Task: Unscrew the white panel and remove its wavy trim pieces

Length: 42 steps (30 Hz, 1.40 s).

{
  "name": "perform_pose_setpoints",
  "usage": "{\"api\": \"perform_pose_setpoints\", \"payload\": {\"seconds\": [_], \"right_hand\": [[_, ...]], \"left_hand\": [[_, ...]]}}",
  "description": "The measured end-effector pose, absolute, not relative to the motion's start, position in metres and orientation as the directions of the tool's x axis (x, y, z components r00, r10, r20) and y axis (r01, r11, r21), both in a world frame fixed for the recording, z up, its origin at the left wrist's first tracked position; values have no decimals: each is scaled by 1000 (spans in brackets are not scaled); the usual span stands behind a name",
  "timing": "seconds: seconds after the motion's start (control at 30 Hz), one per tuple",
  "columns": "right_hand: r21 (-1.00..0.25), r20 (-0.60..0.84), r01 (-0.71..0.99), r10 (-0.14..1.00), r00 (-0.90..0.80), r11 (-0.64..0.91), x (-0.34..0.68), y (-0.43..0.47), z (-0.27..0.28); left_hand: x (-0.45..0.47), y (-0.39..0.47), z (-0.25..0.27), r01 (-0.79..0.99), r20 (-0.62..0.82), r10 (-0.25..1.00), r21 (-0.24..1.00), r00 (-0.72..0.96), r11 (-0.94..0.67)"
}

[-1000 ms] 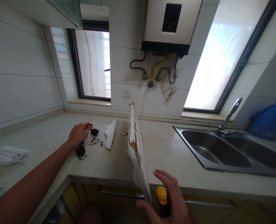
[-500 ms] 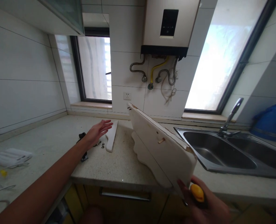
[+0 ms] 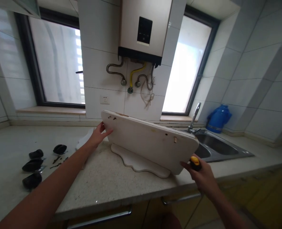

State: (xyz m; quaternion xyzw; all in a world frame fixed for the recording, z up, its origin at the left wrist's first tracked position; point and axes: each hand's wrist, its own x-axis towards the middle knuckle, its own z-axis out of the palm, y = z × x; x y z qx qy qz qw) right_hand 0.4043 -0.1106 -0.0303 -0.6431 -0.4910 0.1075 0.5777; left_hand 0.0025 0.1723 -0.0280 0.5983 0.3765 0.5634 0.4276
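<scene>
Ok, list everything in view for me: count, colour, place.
board: 1, white, held over the counter by both hands
shaped panel: 1, white, on the counter under the board
casters: 4, black, counter left
screws: a few, dark, beside the casters
counter: 1, speckled beige
sink: 1, steel, right, with tap
jug: 1, blue, right of the tap
heater: 1, beige, wall, hoses below
socket: 1, white, wall
windows: 2, either side of the heater
screwdriver: 1, yellow handle, in the right hand
left hand: on the board's left end
right hand: at the board's right end
</scene>
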Motion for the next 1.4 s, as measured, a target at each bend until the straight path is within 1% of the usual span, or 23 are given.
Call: {"api": "perform_pose_setpoints", "payload": {"seconds": [0.07, 0.1, 0.13, 0.17, 0.2, 0.23, 0.27, 0.3, 0.33, 0.37, 0.4, 0.47, 0.53, 0.6, 0.9, 0.97, 1.13, 1.2, 1.3, 1.4], "right_hand": [[-844, 442, 516, 730, 520, 144, 402, -115, -23], [-826, 478, 544, 697, 535, 149, 399, -118, -17], [-790, 535, 591, 651, 539, 160, 396, -121, -10], [-726, 619, 666, 586, 522, 174, 391, -125, 0], [-637, 707, 750, 524, 475, 180, 384, -128, 10], [-514, 793, 836, 479, 377, 192, 377, -131, 22], [-348, 874, 915, 423, 238, 205, 370, -133, 34], [-182, 926, 963, 363, 101, 196, 363, -133, 45], [-82, 934, 984, 358, 20, 159, 357, -132, 56], [-9, 926, 994, 376, -33, 109, 353, -130, 66], [47, 909, 997, 411, -70, 66, 351, -127, 74], [109, 857, 994, 506, -93, -3, 350, -121, 85], [142, 806, 989, 584, -96, -33, 353, -116, 91], [154, 779, 987, 619, -94, -43, 356, -113, 93], [215, 768, 973, 629, -120, -78, 361, -108, 91], [191, 753, 979, 650, -105, -63, 366, -106, 91], [21, 673, 999, 738, -47, 45, 392, -93, 99], [-20, 647, 997, 761, -45, 76, 404, -83, 103], [-22, 624, 991, 776, -87, 129, 412, -66, 105], [17, 679, 991, 725, -111, 135, 396, -55, 103]], "left_hand": [[7, 180, -27, -46, 353, 934, 935, 51, -351], [8, 183, -27, -47, 347, 937, 937, 30, -345], [9, 186, -27, -47, 341, 940, 939, 11, -340], [9, 187, -28, -48, 337, 942, 940, -2, -337], [9, 188, -28, -49, 334, 942, 941, -9, -334], [8, 189, -29, -51, 332, 943, 942, -11, -332], [8, 189, -30, -52, 329, 944, 943, -8, -329], [7, 189, -30, -51, 324, 946, 945, -3, -324], [7, 189, -30, -49, 319, 948, 947, 4, -319], [6, 189, -31, -45, 315, 949, 948, 9, -314], [6, 189, -30, -41, 311, 950, 950, 13, -310], [5, 190, -30, -38, 305, 952, 952, 15, -304], [4, 192, -31, -42, 298, 954, 954, 17, -297], [3, 194, -32, -43, 291, 957, 956, 14, -290], [3, 187, -28, 9, 282, 959, 959, -23, -282], [2, 181, -25, 24, 286, 957, 958, -38, -285], [-10, 152, -18, 43, 316, 947, 948, -63, -314], [-19, 137, -17, 57, 326, 942, 945, -81, -322], [-33, 112, -18, 100, 327, 938, 943, -115, -316], [-46, 83, -16, 145, 314, 940, 944, -132, -295]]}}
